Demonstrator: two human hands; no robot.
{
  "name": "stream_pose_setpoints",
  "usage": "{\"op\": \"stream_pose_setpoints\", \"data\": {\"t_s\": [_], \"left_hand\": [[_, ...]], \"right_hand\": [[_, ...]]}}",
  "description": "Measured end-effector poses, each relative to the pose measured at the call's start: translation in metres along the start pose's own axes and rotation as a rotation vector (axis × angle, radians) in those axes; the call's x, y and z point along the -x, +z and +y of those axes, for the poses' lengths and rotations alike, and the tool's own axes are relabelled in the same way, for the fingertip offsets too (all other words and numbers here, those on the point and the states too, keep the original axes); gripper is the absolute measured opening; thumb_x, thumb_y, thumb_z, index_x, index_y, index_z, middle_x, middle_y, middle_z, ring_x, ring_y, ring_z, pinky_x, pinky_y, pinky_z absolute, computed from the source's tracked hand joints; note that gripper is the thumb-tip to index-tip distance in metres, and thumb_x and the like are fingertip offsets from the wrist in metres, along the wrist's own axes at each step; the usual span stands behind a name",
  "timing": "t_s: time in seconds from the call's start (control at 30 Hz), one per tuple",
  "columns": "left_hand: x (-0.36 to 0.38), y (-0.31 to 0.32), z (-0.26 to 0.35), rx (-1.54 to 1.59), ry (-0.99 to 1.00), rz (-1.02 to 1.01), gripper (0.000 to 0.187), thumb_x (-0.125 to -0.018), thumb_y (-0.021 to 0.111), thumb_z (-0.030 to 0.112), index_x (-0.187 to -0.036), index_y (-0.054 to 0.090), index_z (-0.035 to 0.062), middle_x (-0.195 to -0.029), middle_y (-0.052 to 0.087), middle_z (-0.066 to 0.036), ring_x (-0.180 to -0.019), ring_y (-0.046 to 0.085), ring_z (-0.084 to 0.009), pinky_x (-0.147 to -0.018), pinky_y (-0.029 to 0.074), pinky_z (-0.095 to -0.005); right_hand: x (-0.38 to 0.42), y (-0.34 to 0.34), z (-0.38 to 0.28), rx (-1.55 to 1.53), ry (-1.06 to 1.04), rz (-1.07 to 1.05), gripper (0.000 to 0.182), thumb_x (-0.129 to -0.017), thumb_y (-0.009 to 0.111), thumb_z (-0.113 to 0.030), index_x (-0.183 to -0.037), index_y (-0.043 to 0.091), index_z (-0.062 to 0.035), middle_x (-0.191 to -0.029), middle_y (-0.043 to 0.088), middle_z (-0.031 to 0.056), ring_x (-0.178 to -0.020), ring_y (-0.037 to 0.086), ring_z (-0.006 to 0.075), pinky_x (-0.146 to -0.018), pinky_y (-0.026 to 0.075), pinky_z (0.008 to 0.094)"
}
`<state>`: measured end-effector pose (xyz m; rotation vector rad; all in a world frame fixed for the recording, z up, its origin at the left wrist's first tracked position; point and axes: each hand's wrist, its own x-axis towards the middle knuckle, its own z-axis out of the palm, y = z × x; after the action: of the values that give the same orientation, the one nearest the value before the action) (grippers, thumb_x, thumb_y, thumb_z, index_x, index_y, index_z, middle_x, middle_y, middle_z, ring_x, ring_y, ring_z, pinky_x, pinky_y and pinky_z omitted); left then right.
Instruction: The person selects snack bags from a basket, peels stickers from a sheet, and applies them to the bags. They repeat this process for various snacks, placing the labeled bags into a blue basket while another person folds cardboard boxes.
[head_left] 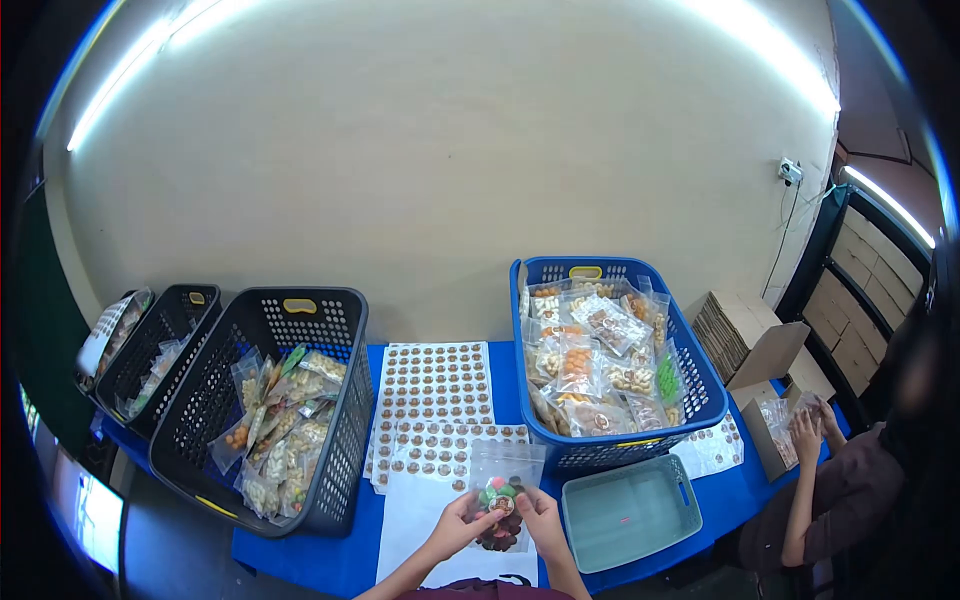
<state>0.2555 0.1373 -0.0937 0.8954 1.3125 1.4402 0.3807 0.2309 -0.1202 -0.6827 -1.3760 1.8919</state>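
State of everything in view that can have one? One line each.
Left hand: gripping clear packet
Right hand: gripping it too
Clear packet: part full, stickered
Blue basket: open, heaped
Large black basket: open, part full
Teal tray: open-topped
Sticker sheets: flat
Cardboard box: open
Tube light: on

The left hand (460, 526) and the right hand (543, 524) are gripping a clear plastic bag (509, 462) of colourful sweets with a round sticker (503, 505). From the bag, white sheets of round brown stickers (436, 384) are lying at eleven o'clock on the blue-covered desk (300, 560), a black perforated basket (345, 440) is holding filled bags at ten, a blue perforated basket (545, 452) at one, and a pale green plastic tray (630, 515) is sitting at three.
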Motion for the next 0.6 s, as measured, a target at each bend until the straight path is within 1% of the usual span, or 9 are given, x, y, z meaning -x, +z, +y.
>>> {"op": "stream_pose_setpoints", "data": {"t_s": [0.07,0.1,0.2,0.23,0.33,0.43,0.53,0.57,0.6], "left_hand": [[-0.003,-0.001,-0.002,0.07,0.02,0.084,0.034,-0.079,0.061,0.017,-0.104,0.048,-0.0015,-0.081,0.059,-0.003,-0.065,0.053,-0.004,-0.05,0.041,-0.0165],[-0.004,-0.001,-0.004,0.09,0.017,0.122,0.033,-0.079,0.061,0.017,-0.103,0.049,-0.0016,-0.081,0.059,-0.003,-0.066,0.054,-0.0046,-0.052,0.042,-0.0168],[-0.006,-0.003,-0.001,0.101,0.043,0.176,0.03,-0.079,0.06,0.017,-0.1,0.051,-0.0022,-0.082,0.059,-0.004,-0.069,0.055,-0.0062,-0.056,0.044,-0.0177],[-0.006,-0.003,0.001,0.097,0.058,0.183,0.029,-0.079,0.06,0.017,-0.099,0.052,-0.0024,-0.082,0.059,-0.005,-0.069,0.055,-0.0068,-0.058,0.045,-0.018],[-0.006,-0.004,0.002,0.043,0.038,0.218,0.026,-0.08,0.059,0.017,-0.097,0.053,-0.0021,-0.083,0.059,-0.005,-0.072,0.056,-0.0075,-0.06,0.045,-0.0188],[-0.015,-0.01,-0.02,-0.068,0.126,0.268,0.025,-0.08,0.059,0.016,-0.097,0.055,-0.0017,-0.085,0.06,-0.006,-0.073,0.055,-0.0075,-0.061,0.045,-0.0197],[-0.018,-0.012,-0.007,0.092,0.084,0.273,0.026,-0.079,0.06,0.018,-0.097,0.056,-0.0011,-0.085,0.06,-0.006,-0.071,0.054,-0.0064,-0.06,0.045,-0.0195],[-0.022,-0.017,-0.007,0.148,0.065,0.252,0.027,-0.078,0.061,0.018,-0.097,0.056,-0.0009,-0.084,0.06,-0.004,-0.068,0.053,-0.0054,-0.058,0.044,-0.0189],[-0.023,-0.019,-0.006,0.13,0.046,0.242,0.027,-0.079,0.061,0.018,-0.097,0.056,-0.0007,-0.083,0.06,-0.004,-0.068,0.052,-0.005,-0.057,0.043,-0.0184]], "right_hand": [[0.002,0.007,-0.008,0.051,-0.014,-0.06,0.037,-0.079,0.061,-0.015,-0.108,0.048,0.0023,-0.091,0.058,0.0059,-0.078,0.054,0.0093,-0.066,0.044,0.0217],[0.002,0.013,-0.013,0.082,-0.012,-0.092,0.038,-0.077,0.063,-0.016,-0.108,0.048,0.0001,-0.088,0.057,0.0036,-0.071,0.053,0.0068,-0.06,0.042,0.0191],[0.002,0.014,-0.005,0.07,0.097,-0.184,0.036,-0.077,0.062,-0.014,-0.108,0.049,0.0001,-0.087,0.057,0.0033,-0.073,0.054,0.0076,-0.063,0.043,0.0201],[0.002,0.015,-0.001,0.068,0.131,-0.171,0.035,-0.078,0.061,-0.014,-0.108,0.049,0.0001,-0.087,0.057,0.0031,-0.074,0.054,0.0081,-0.064,0.044,0.0208],[0.0,0.018,0.009,0.069,0.137,-0.138,0.033,-0.079,0.06,-0.013,-0.108,0.049,0.0003,-0.089,0.057,0.0032,-0.074,0.054,0.008,-0.064,0.044,0.0205],[-0.002,0.017,0.009,0.057,0.149,-0.147,0.032,-0.08,0.058,-0.013,-0.107,0.05,0.0007,-0.091,0.057,0.0042,-0.077,0.054,0.0081,-0.066,0.044,0.0205],[-0.007,0.017,0.0,0.068,0.171,-0.183,0.03,-0.08,0.059,-0.015,-0.104,0.052,0.0001,-0.088,0.059,0.0037,-0.074,0.054,0.0076,-0.065,0.044,0.0202],[-0.008,0.015,0.002,0.073,0.183,-0.206,0.029,-0.08,0.059,-0.017,-0.103,0.053,-0.0003,-0.086,0.059,0.0033,-0.072,0.054,0.0073,-0.064,0.043,0.0198],[-0.009,0.015,0.003,0.076,0.194,-0.231,0.029,-0.08,0.06,-0.018,-0.102,0.054,-0.0008,-0.085,0.06,0.0029,-0.071,0.054,0.0069,-0.063,0.043,0.0195]]}}
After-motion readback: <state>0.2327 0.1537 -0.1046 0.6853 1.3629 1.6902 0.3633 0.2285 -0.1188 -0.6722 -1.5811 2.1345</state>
